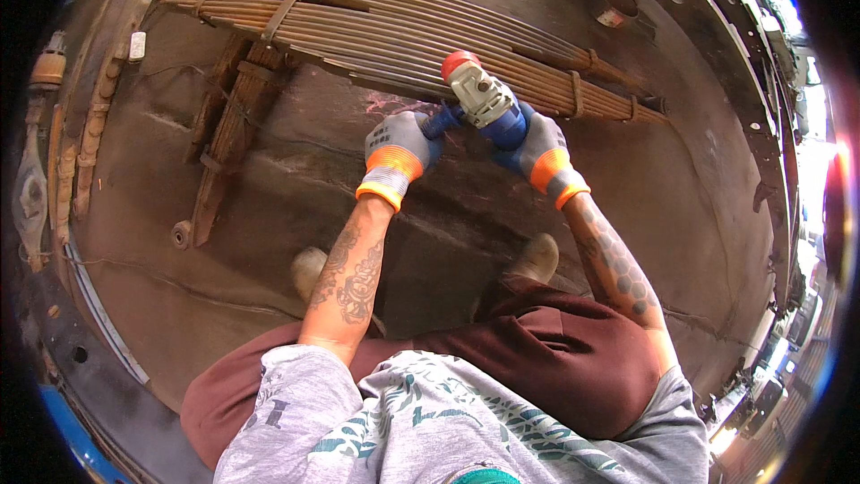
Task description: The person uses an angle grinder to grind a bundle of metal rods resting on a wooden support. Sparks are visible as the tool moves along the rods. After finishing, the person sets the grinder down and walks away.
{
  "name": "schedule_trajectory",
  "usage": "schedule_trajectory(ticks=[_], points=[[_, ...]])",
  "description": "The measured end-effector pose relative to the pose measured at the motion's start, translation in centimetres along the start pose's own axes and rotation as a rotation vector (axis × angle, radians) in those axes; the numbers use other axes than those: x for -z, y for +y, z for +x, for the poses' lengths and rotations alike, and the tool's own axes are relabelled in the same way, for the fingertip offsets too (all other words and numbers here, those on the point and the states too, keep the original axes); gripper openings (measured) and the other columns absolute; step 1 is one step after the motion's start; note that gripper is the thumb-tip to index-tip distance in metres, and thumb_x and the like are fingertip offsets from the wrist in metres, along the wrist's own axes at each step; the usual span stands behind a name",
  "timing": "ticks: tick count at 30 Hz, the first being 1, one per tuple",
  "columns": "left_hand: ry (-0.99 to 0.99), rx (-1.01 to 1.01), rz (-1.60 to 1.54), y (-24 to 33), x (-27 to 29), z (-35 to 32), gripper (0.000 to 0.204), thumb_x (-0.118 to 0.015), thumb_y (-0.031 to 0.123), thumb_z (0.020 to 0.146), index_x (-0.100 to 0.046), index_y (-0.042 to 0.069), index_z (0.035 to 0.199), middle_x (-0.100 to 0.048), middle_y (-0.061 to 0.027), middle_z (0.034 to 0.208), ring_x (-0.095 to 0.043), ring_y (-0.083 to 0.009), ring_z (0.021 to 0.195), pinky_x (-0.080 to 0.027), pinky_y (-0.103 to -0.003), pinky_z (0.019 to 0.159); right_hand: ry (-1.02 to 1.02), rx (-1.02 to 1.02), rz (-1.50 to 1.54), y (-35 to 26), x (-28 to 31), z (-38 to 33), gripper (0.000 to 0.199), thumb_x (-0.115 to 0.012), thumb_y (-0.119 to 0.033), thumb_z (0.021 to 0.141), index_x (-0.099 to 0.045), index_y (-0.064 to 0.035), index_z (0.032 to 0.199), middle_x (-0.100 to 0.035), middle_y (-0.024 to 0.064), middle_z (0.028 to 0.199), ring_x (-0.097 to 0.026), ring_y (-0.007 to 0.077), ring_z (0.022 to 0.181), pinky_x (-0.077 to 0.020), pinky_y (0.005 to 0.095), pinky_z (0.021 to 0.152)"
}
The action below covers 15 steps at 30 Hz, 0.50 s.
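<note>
An angle grinder (485, 97) with a blue body, a silver gear head and a red part at its front is between my hands. My left hand (396, 145), in a grey and orange work glove, is closed round its blue side handle. Gloved the same way, my right hand (543, 148) wraps the blue body from the right. The grinder's front end overlaps the near edge of a rusty leaf spring pack (394, 31) with metal clamps round it. Whether it touches the steel, I cannot tell.
More leaf springs (235, 121) cross under the left end of the pack. A can (616, 7) stands at the far right. Long rusty metal parts (97, 125) line the left side, and a dark steel beam (730, 36) bounds the right. A thin cord (215, 302) runs across the floor.
</note>
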<state>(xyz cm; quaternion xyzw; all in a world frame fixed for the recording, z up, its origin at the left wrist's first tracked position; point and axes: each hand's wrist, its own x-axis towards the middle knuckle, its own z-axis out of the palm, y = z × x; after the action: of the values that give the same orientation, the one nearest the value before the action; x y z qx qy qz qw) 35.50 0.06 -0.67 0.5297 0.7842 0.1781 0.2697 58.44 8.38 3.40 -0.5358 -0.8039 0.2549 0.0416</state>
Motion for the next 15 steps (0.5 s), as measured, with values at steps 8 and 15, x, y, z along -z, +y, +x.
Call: schedule_trajectory(ticks=[8,15], points=[[-0.105,-0.068,-0.065,-0.6,-3.2,2.4,0.044,-0.062,0.056,0.099,-0.084,0.019,0.101,-0.078,-0.0206,0.099,-0.076,-0.0443,0.097,-0.06,-0.053,0.088,0.062,-0.05,0.014,3.5,-3.1,0.7,0.052,-0.088,-0.032,0.072,-0.07,-0.0099,0.115,-0.079,0.0218,0.102,-0.076,0.0433,0.099,-0.0593,0.0496,0.086],[-0.088,-0.055,-0.077,-0.5,-3.4,2.7,0.034,-0.066,0.047,0.095,-0.084,0.02,0.104,-0.078,-0.0198,0.1,-0.075,-0.0433,0.099,-0.06,-0.053,0.089,0.079,-0.036,-0.034,4.1,-3.5,1.1,0.051,-0.086,-0.032,0.073,-0.068,-0.0114,0.116,-0.079,0.0205,0.102,-0.076,0.0435,0.099,-0.0595,0.0503,0.086]])
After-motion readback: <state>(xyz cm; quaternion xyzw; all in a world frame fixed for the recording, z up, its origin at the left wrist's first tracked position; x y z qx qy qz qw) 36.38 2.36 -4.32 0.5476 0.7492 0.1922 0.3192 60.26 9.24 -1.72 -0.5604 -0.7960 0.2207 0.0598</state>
